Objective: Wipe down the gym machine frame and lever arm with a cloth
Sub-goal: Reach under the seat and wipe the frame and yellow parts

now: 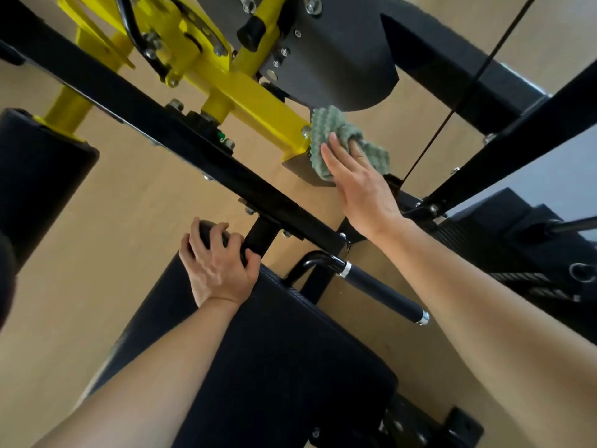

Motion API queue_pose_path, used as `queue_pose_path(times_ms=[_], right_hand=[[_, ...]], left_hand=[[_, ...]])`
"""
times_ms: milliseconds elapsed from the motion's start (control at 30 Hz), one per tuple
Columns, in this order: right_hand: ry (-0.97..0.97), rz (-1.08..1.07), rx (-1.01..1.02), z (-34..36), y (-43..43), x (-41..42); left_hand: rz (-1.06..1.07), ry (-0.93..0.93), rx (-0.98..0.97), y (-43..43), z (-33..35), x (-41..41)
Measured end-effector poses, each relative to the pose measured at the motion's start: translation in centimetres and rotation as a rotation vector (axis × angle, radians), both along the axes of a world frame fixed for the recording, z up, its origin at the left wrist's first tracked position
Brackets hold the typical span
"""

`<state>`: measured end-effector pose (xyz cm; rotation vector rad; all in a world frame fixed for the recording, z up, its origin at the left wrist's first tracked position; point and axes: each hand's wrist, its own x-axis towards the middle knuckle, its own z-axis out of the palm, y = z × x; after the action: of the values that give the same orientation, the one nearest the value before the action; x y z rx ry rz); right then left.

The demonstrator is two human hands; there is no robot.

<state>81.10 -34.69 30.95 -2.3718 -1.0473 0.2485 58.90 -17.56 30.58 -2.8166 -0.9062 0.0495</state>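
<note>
A green ribbed cloth lies against the end of the yellow lever arm, above a small grey plate. My right hand presses the cloth there, fingers mostly straight, one fingertip tucked into a fold. A long black frame bar crosses the view from upper left to lower right. Below it my left hand grips a round black knob at the top edge of the black seat pad.
A black handle with chrome end caps sticks out right of the seat pad. A grey shroud hangs above the cloth. A thin black cable and black frame tubes run at the right. A black roller pad sits at the left. Wooden floor lies below.
</note>
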Motion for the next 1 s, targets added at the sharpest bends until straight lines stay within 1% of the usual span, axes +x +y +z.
queue_pose_path(times_ms=[100,167,233,300,333,367,433,467,500,567,633,667,700,767,833,867,900,933,1000], right_hand=[[-0.002,0.043,0.14,-0.2,-0.1,-1.5],[0.026,-0.003,0.296,0.1,-0.2,-2.2],[0.189,-0.072,0.358,1.2,-0.3,-3.8],[0.349,-0.134,0.359,1.8,-0.7,-5.4],[0.392,-0.166,0.372,1.9,-1.0,-6.2],[0.418,-0.197,0.401,2.1,-1.2,-6.9],[0.444,-0.253,0.464,2.5,-1.6,-7.5],[0.47,-0.27,0.487,2.7,-1.6,-7.6],[0.514,-0.278,0.509,3.1,-1.7,-7.4],[0.63,-0.288,0.572,4.0,-1.8,-6.6],[0.754,-0.286,0.642,4.8,-2.1,-5.5],[0.794,-0.275,0.663,5.1,-2.2,-4.8],[0.817,-0.262,0.67,5.3,-2.3,-4.1],[0.816,-0.268,0.665,5.3,-2.1,-2.6],[0.677,-0.335,0.593,4.4,-1.5,-0.8],[0.583,-0.377,0.501,3.9,-1.0,0.1],[0.51,-0.406,0.373,3.3,-0.5,1.1],[0.46,-0.408,0.242,2.9,0.1,1.8],[0.439,-0.343,0.07,1.9,1.3,2.8]], left_hand=[[0.007,0.04,0.01,0.0,0.0,-0.1],[0.022,0.083,0.007,-0.1,0.2,0.0],[0.04,0.115,0.0,-0.3,0.7,0.2],[0.075,0.065,-0.062,-0.9,1.4,0.7],[0.081,-0.005,-0.144,-1.5,2.0,1.1],[0.055,-0.102,-0.283,-2.2,2.6,1.5],[-0.052,-0.3,-0.726,-3.8,4.0,2.9],[-0.09,-0.359,-0.944,-4.5,4.6,3.9],[-0.109,-0.378,-1.093,-5.2,5.2,5.0],[-0.083,-0.392,-1.268,-6.1,6.4,7.3],[0.059,-0.464,-1.475,-6.5,7.3,9.1],[0.132,-0.507,-1.549,-6.6,7.4,9.7],[0.196,-0.554,-1.563,-6.5,7.4,10.4],[0.341,-0.684,-1.456,-6.2,7.0,11.9],[0.489,-0.851,-1.22,-5.4,6.5,13.9],[0.522,-0.927,-1.078,-4.8,6.5,15.0],[0.52,-0.974,-0.948,-4.4,6.7,16.1],[0.496,-0.979,-0.843,-3.9,6.8,17.2],[0.373,-0.885,-0.709,-2.6,6.5,19.3]])
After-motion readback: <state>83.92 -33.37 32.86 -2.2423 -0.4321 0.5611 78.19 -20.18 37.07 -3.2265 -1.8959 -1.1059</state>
